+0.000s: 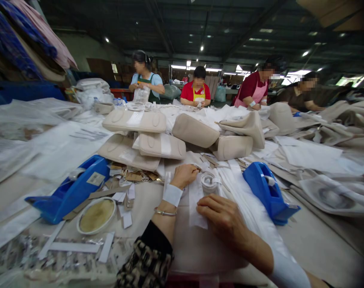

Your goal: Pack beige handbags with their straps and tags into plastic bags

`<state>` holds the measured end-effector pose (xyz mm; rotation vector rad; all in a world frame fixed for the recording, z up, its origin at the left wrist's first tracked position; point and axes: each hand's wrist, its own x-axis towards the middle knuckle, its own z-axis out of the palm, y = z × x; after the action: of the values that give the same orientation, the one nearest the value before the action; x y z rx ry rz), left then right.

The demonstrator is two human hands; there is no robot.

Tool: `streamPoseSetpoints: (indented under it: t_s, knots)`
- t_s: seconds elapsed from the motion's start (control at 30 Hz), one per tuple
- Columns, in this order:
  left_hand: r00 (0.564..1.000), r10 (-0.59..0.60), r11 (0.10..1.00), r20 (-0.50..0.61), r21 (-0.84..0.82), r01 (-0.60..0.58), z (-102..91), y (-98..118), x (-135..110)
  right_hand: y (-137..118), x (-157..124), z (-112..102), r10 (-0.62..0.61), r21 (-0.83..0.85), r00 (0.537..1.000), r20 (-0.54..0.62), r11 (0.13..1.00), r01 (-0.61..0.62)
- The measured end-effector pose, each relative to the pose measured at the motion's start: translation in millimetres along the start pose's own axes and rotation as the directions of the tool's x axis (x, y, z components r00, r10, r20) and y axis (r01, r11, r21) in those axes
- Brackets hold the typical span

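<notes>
White strip point(196, 210) between the hands point(225, 216)

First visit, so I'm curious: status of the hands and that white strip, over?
Left hand at far end of white strip, grip hidden. Right hand, fingers over its right edge. Strip on beige piece, beside coiled band. Blue tape dispensers either side.

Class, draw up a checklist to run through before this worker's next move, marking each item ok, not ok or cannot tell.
1. White strip lying on the beige piece: ok.
2. Right hand at the strip: ok, fingertips by its edge.
3. Left hand gripping something: cannot tell, fingertips unclear.
4. Blue tape dispensers standing on both sides: ok.
5. Surface left of the hands free of paper scraps: not ok, several lie there.
</notes>
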<state>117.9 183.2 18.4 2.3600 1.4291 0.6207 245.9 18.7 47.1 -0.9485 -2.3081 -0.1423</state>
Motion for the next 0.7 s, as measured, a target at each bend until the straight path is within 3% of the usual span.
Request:
streamPoseSetpoints:
  t_s: [0.37,0.57,0.7]
  knots:
    - [0.998,0.052,0.987,0.032,0.152,-0.056,3.6,5.6,-0.3,-23.6,-40.6,13.6,-0.104,-0.030,0.994,-0.034,0.994,0.103]
    - [0.999,0.047,0.995,-0.016,0.084,-0.045,6.9,7.0,-1.4,-27.6,-58.1,22.4,-0.086,-0.045,0.996,-0.033,0.995,0.085]
    - [0.991,0.042,0.998,-0.128,-0.039,-0.047,-2.0,13.2,2.3,-28.1,-64.0,25.9,-0.054,-0.013,0.999,-0.003,0.998,0.054]
